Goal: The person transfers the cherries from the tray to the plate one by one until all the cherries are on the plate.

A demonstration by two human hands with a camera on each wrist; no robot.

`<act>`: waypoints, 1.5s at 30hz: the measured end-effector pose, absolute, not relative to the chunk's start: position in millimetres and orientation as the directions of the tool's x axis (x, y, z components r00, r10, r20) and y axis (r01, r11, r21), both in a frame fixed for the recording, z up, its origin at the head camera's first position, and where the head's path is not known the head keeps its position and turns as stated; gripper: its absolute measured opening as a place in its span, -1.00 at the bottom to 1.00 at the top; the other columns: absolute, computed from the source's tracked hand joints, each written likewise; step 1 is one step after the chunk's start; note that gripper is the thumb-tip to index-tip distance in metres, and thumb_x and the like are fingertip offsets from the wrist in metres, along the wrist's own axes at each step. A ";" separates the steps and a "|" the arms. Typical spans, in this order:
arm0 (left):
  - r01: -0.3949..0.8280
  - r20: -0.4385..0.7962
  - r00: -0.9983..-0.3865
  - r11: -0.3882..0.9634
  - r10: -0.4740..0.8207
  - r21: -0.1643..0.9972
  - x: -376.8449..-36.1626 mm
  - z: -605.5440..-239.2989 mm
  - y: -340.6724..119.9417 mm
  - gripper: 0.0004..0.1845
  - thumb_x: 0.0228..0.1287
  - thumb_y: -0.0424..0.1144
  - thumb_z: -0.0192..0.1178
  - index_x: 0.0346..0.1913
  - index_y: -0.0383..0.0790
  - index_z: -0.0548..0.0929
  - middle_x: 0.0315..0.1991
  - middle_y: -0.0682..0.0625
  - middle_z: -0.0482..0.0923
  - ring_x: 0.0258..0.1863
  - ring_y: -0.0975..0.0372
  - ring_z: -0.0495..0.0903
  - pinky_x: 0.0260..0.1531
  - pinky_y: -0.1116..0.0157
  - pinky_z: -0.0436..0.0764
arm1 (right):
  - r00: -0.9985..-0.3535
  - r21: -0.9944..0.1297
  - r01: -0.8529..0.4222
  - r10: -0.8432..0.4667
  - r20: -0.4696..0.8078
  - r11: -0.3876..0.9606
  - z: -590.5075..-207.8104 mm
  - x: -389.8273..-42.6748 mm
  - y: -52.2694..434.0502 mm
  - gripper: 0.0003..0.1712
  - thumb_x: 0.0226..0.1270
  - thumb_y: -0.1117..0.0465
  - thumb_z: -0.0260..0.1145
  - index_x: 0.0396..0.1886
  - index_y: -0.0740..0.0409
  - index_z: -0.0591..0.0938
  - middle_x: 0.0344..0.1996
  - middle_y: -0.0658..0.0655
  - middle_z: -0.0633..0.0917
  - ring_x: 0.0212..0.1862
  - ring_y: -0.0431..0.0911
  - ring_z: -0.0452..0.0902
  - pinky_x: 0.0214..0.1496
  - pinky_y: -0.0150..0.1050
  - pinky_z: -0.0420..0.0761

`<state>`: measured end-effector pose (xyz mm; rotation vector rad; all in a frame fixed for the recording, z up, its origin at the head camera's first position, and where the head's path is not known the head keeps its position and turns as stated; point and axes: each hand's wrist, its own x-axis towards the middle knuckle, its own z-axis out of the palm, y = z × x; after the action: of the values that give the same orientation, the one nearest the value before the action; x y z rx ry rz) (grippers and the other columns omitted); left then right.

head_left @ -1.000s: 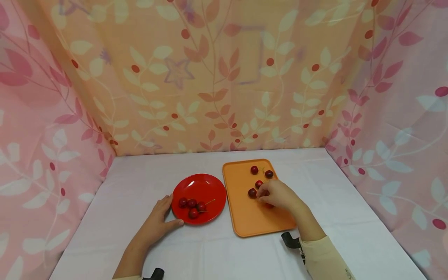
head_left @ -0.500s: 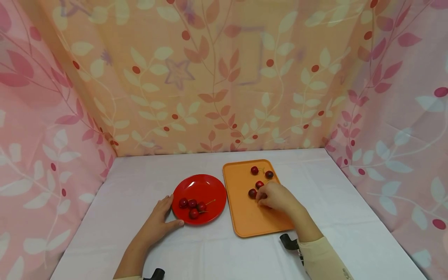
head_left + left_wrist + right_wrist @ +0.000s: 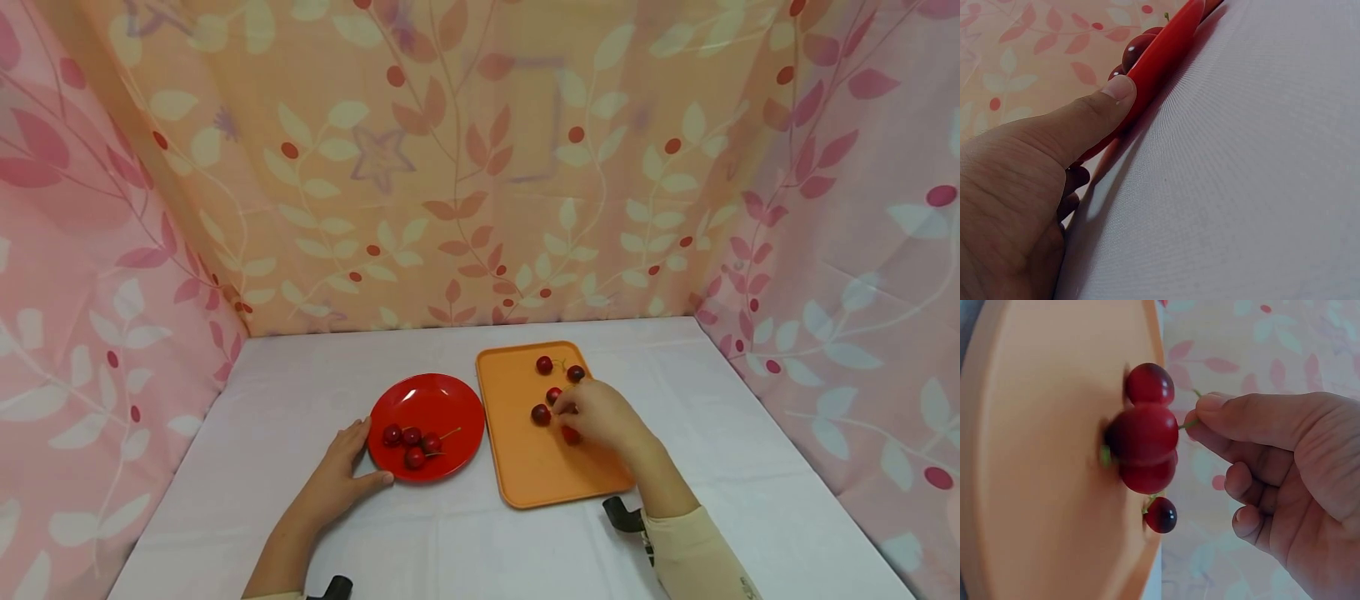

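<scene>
My right hand [image 3: 600, 417] is over the orange tray [image 3: 525, 475]. In the right wrist view, its thumb and index finger pinch the green stem [image 3: 1188, 424] of a red cherry [image 3: 1141, 434]; the other fingers curl loosely. That cherry [image 3: 572, 435] shows under the hand in the head view. Several more cherries lie on the tray, among them a dark one [image 3: 541, 414] left of the fingers. My left hand [image 3: 337, 471] rests against the left rim of the red plate [image 3: 442, 392], thumb and fingers spread along it. Several cherries [image 3: 412, 436] sit together on the plate.
Plate and tray stand side by side on a white-covered table [image 3: 315, 367]. Leaf-patterned curtains [image 3: 465, 167] enclose the back and both sides. Two cherries, one of them red [image 3: 543, 365], lie at the tray's far end. Black wrist mounts [image 3: 622, 515] show below the hands.
My right hand dips slightly, then shifts back up, and the cherry under its fingers shows again. My left hand and the plate stay in place.
</scene>
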<state>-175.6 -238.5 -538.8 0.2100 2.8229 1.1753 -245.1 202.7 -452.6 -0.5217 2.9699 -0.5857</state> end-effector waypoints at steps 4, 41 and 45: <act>0.090 -0.023 -0.988 0.705 0.150 0.703 -175.6 -538.7 -238.7 0.21 0.03 0.30 0.47 0.65 -0.06 0.09 0.64 -0.15 0.05 0.64 -0.17 -0.14 0.48 -0.30 0.01 | -0.945 -0.370 -0.311 -0.326 0.022 0.875 -449.7 -246.2 205.0 -0.92 0.24 0.20 0.54 -0.28 -0.07 0.85 -0.35 -0.16 0.75 -0.22 -0.12 0.54 0.09 -0.04 0.66; 0.079 -0.033 -0.989 0.702 0.144 0.707 -174.9 -536.7 -237.5 0.20 0.04 0.31 0.46 0.65 -0.03 0.09 0.65 -0.11 0.05 0.64 -0.16 -0.15 0.47 -0.29 0.03 | -0.934 -0.671 -0.357 -0.236 0.268 0.650 -432.1 -233.7 177.2 -0.85 0.27 0.20 0.53 -0.16 0.00 0.84 -0.34 -0.07 0.69 -0.24 -0.08 0.50 -0.27 -0.30 0.57; 0.086 -0.026 -0.989 0.700 0.148 0.709 -174.2 -536.8 -237.8 0.19 0.04 0.30 0.47 0.65 -0.03 0.09 0.64 -0.12 0.06 0.64 -0.17 -0.14 0.47 -0.30 0.03 | -0.933 -0.687 -0.359 -0.241 0.266 0.632 -429.3 -234.5 168.2 -0.84 0.28 0.17 0.53 -0.15 -0.01 0.83 -0.30 -0.07 0.71 -0.24 -0.08 0.49 -0.27 -0.29 0.59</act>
<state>-174.2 -237.8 -536.8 0.1943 2.8215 1.1697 -234.5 168.2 -429.3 -0.5499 2.9703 -1.3051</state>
